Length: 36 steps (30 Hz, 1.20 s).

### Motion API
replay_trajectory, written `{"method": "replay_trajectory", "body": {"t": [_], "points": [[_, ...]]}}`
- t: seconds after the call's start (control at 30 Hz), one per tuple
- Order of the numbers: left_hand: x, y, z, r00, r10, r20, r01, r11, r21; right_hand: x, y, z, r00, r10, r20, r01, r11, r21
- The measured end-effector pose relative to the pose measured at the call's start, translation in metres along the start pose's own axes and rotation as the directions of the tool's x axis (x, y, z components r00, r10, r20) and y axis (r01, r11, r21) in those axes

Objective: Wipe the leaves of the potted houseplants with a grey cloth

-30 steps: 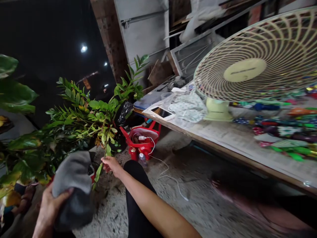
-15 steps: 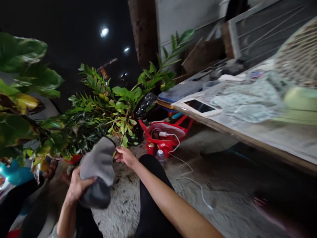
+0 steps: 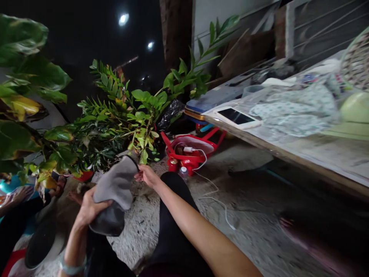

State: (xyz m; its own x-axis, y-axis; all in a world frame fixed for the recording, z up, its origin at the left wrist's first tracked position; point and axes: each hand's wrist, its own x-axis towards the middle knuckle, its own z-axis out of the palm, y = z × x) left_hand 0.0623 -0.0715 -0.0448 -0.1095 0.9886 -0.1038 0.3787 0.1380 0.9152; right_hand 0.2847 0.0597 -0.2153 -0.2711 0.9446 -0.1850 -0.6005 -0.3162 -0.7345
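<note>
A soft grey-and-black fabric item [image 3: 117, 184], pouch-like or cap-like, hangs over the ground between my knees. Its upper part is grey with a dark rim; the lower part is black and smooth. My left hand [image 3: 90, 207] grips it from the left side, thumb lying across the front and the other fingers hidden behind. At the upper right end of the dark rim is my right hand [image 3: 147, 176], fingers pinched together. Whether they hold the rim itself or something thin beside it is too small to tell.
Leafy potted plants [image 3: 144, 115] stand ahead and left. A red bag [image 3: 190, 161] with a white cable [image 3: 216, 188] and a small bottle [image 3: 183, 173] sits beside my knee. To the right, a table [image 3: 300, 150] bears a white-framed tablet [image 3: 238, 117] and cloth. Another person's hand [image 3: 17, 196] shows far left.
The view has shifted slightly, so the table and bag sit a little higher in it. My right hand and the fabric's rim are now closer together. The left hand keeps its grip.
</note>
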Motion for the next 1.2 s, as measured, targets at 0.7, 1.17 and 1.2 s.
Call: {"method": "replay_trajectory", "body": {"t": [0.7, 1.17, 1.2], "points": [[0.016, 0.011, -0.074, 0.787, 0.041, -0.616, -0.195, 0.963, -0.185, 0.006, 0.027, 0.040, 0.991, 0.101, 0.089, -0.106, 0.993, 0.055], [-0.031, -0.016, -0.087, 0.796, 0.023, -0.605, -0.180, 0.963, -0.200, -0.001, 0.033, 0.030, 0.987, 0.159, 0.013, -0.159, 0.987, 0.015], [-0.018, -0.007, -0.098, 0.736, 0.052, -0.675, -0.229, 0.957, -0.177, -0.001, 0.033, 0.032, 0.986, 0.164, 0.008, -0.164, 0.986, 0.012]]}}
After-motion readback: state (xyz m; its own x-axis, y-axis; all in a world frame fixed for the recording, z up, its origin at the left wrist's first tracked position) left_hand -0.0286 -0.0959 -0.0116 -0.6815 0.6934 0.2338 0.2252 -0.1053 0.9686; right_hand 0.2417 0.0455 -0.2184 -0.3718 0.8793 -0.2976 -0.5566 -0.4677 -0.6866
